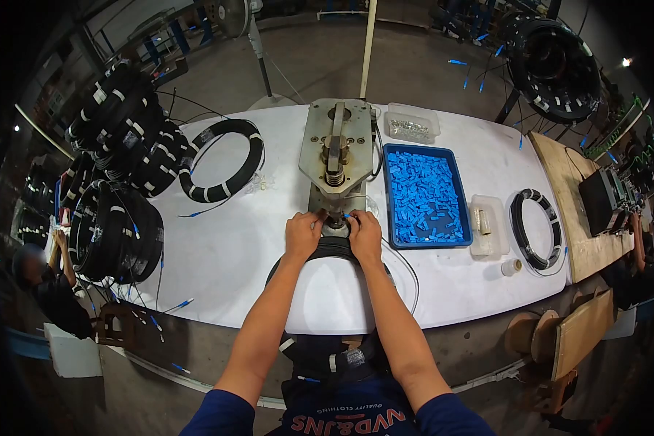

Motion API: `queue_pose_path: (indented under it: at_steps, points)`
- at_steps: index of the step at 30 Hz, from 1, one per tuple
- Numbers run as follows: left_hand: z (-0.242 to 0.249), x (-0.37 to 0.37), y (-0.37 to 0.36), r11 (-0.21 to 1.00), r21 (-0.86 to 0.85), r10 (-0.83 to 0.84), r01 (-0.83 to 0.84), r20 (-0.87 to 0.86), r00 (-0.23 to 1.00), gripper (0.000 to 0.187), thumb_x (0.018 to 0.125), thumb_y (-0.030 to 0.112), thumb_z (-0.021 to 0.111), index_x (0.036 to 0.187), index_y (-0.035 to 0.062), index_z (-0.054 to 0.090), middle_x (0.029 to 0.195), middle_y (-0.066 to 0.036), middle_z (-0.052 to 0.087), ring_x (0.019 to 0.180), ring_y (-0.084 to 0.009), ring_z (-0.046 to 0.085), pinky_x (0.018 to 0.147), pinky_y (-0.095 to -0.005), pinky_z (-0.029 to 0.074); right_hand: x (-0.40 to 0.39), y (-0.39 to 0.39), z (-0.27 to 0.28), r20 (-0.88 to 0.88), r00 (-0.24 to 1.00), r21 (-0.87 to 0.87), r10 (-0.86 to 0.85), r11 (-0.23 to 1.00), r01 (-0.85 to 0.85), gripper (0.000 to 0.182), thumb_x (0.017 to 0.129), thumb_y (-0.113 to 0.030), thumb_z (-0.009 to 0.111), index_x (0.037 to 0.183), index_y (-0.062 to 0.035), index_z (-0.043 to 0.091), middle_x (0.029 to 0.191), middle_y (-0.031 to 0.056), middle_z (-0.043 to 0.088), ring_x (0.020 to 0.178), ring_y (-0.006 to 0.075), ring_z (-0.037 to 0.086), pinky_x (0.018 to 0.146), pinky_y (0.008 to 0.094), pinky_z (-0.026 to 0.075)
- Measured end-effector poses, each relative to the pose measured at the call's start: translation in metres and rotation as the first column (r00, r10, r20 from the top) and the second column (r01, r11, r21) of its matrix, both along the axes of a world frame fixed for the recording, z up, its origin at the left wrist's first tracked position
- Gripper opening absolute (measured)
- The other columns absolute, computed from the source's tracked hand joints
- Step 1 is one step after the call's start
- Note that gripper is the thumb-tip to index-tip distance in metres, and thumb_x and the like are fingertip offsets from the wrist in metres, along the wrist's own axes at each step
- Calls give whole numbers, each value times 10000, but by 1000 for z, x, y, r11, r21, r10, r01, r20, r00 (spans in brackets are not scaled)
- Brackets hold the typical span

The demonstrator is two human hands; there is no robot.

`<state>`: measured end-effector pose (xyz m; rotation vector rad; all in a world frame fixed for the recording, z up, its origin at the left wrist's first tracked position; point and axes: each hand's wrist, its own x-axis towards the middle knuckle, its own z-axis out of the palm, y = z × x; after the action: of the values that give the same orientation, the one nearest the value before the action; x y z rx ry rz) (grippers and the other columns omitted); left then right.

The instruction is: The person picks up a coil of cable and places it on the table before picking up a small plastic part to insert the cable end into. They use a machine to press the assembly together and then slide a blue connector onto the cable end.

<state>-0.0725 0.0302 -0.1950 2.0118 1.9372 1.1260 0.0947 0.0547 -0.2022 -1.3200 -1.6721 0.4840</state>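
Both hands are at the foot of a metal press (316, 156) on the white table. My left hand (304, 234) is at the left of the press's lower part, its fingers bent inward; what they hold, if anything, is too small to tell. On the other side, my right hand (365, 234) pinches a small blue connector (347, 216) between thumb and fingers. A black cable coil (332, 248) lies just below the hands, partly behind the forearms. To the right of the press is a blue tray (468, 236) filled with small blue pieces.
Stacked black coils (120, 232) stand at the left, with a loose coil (256, 160) beside the press. Clear boxes (437, 129) and another coil (517, 232) are at the right. People sit at both far sides. A fan (234, 16) stands behind the table.
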Motion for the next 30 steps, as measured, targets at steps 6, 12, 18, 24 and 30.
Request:
queue_pose_path:
  at_steps: [6,12,18,24,30]
  points:
    - [3,1,-1,1000,-15,1,-1,14,1000,190,871,166,637,994,86,758,790,-142,693,725,-342,619,668,-425,490,1,0,-3,5,1000,5,1,1000,-1,114,893,-91,627,947,-3,675,845,194,621,784,377,603,730,435,478]
    - [4,2,-1,1000,-11,13,-13,16,1000,186,877,175,640,989,83,758,782,-146,689,719,-346,616,663,-429,485,2,-1,0,-3,1000,-8,13,1000,-13,115,886,-84,631,953,-2,677,873,192,637,811,380,611,751,431,482]
    - [2,2,0,1000,3,25,-25,1,1000,180,879,192,645,970,85,758,760,-145,679,713,-345,612,655,-434,479,2,1,-1,-18,1000,-21,19,1000,-19,119,885,-80,631,947,8,679,886,194,646,835,378,620,769,426,487]
    - [2,3,-1,1000,0,29,-29,1,1000,181,879,201,652,955,75,757,746,-147,673,714,-345,613,654,-434,479,1,0,-1,-17,1000,-30,13,999,-13,116,884,-78,632,944,8,682,869,194,638,810,370,621,751,423,488]
    - [4,2,-2,1000,-9,23,-23,4,1000,185,859,165,647,973,65,753,774,-147,682,731,-343,619,673,-431,492,1,1,-3,-24,1000,-8,15,1000,-15,110,883,-77,634,941,6,680,841,194,623,766,361,611,720,420,484]
